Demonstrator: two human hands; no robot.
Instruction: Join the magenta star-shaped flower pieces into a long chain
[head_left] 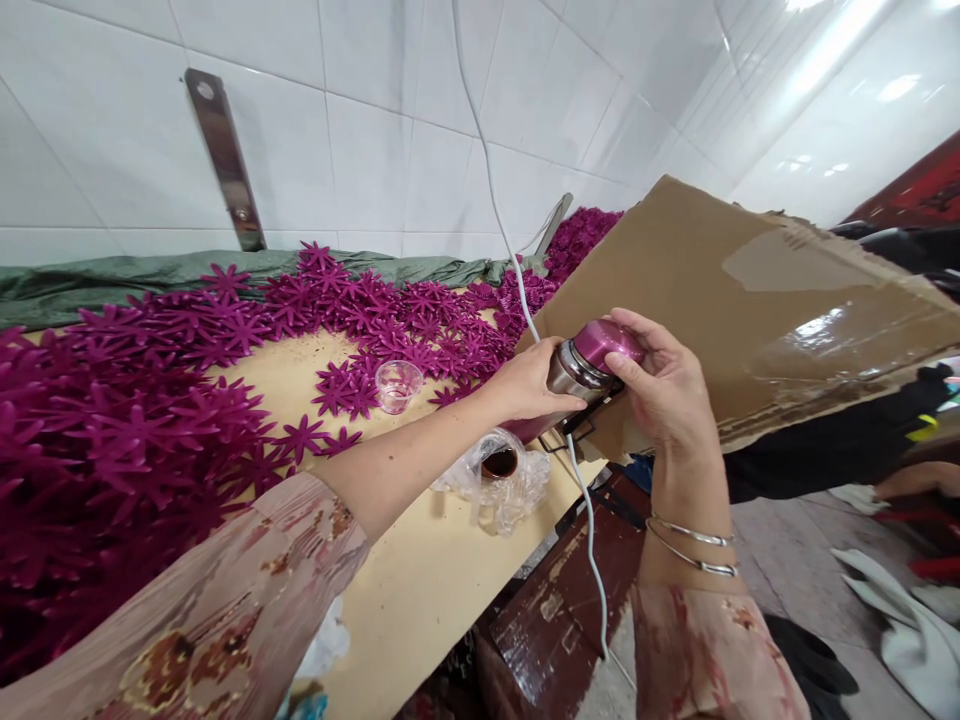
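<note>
A steel thermos (567, 378) with a shiny purple cap (600, 343) is held tilted above the table's right edge. My left hand (526, 384) is wrapped round its body. My right hand (667, 385) has its thumb and fingers closed on the cap, which sits at the bottle's neck; whether it is screwed tight I cannot tell. Below the thermos, a crumpled clear plastic bag (525, 495) surrounds a brown tube-like roll (500, 462) with a dark hollow. A small clear plastic cup (397, 385) stands to the left of my left hand.
Purple flower-shaped pieces (135, 430) are heaped over the yellowish table (427, 570). A big cardboard sheet (675, 270) leans at the right, behind my right hand. A white cable (491, 180) hangs down past the thermos. A dark red wooden box (555, 610) is below the table edge.
</note>
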